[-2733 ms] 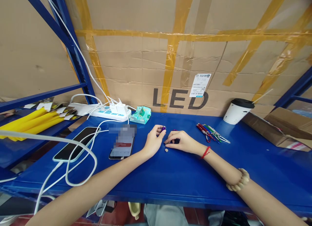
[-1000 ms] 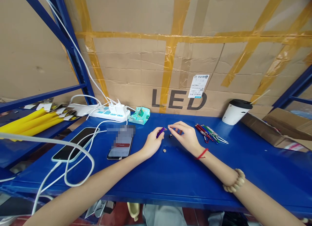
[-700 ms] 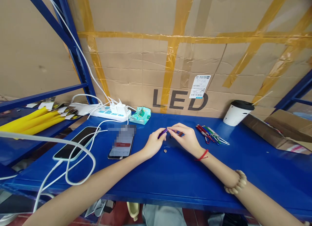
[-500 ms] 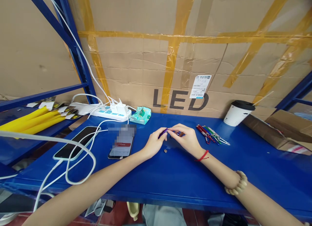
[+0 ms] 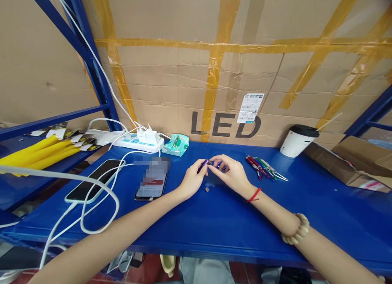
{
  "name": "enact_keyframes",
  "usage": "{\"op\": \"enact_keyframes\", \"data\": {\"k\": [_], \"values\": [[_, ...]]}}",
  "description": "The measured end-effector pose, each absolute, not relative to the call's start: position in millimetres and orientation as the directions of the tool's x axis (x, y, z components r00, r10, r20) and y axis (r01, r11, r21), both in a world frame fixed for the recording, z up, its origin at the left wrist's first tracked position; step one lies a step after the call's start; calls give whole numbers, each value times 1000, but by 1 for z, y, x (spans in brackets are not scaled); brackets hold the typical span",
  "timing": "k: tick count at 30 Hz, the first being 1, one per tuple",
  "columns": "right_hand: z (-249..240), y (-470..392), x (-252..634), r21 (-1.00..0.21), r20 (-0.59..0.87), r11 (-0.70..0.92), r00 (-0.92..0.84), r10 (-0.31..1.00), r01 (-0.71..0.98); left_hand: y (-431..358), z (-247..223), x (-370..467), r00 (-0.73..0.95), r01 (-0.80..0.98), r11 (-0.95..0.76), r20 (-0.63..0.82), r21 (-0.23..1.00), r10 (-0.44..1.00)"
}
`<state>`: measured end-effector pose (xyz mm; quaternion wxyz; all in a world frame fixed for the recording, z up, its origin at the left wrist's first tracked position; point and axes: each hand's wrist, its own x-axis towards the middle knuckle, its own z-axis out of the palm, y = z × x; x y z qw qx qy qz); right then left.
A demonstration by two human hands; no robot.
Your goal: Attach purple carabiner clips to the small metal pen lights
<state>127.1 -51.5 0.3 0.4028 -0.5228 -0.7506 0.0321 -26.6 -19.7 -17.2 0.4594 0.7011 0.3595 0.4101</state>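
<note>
Tube (image 5: 202, 166), purple & slim, sits in the left hand (image 5: 192, 179), grasped btwn thumb & curled fingers, one end poking out twd the right hand (image 5: 232, 172). Right thumb & index tips come close together at/nr that end; can't tell if they grip it, pinch a small part, or just touch. Other R fingers curve loosely, w/ smth purple-blue visible thru the gap, too small to ID. Small round piece (image 5: 207, 189), tan-ish, lies on the blue table (image 5: 196, 227) just below the fingertips, on the wearer's side, touched by neither hand.

To the right of R fingers, apart from them: row of slim sticks (image 5: 261, 167), red, green & silver, w/ clips, lying side by side. Farther right of the fingers, white cup (image 5: 295, 142) w/ black lid & straw, then open carton (image 5: 339, 161) nr the table's R end.

Left of L fingers, nearest: phone w/ lit screen (image 5: 153, 185), part of it pixelated. Farther left, pale-cased phone (image 5: 92, 184), dark screen, white cable across it. Beyond L fingers & a bit left, teal pkt (image 5: 176, 145); next to it, power strip (image 5: 133, 142) w/ white plugs. Far left of fingers, yellow things (image 5: 36, 153) on a side shelf.

Behind the R fingers, on that wrist, red string (image 5: 253, 195); higher up the same arm, beaded bracelet (image 5: 296, 230). Past all fingertips, cardboard wall (image 5: 180, 80) marked LED, taped
</note>
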Motion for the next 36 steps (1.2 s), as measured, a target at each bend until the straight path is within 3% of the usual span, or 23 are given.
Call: {"op": "enact_keyframes", "data": {"k": [4,10,25,36], "values": [[4,-55,128,-398,551,580,-320,771,711,-16,-20,-28,341,95,-295,247,951,907],[6,-58,128,-368,305,647,-571,762,668,-17,-16,-29,303,108,-262,219,959,928],[2,-51,130,-351,248,509,-446,860,786,-21,-11,-29,313,83,-226,190,970,931],[-1,-48,133,-329,256,506,-440,861,797,-22,-9,-29,312,99,-202,162,974,936]]}}
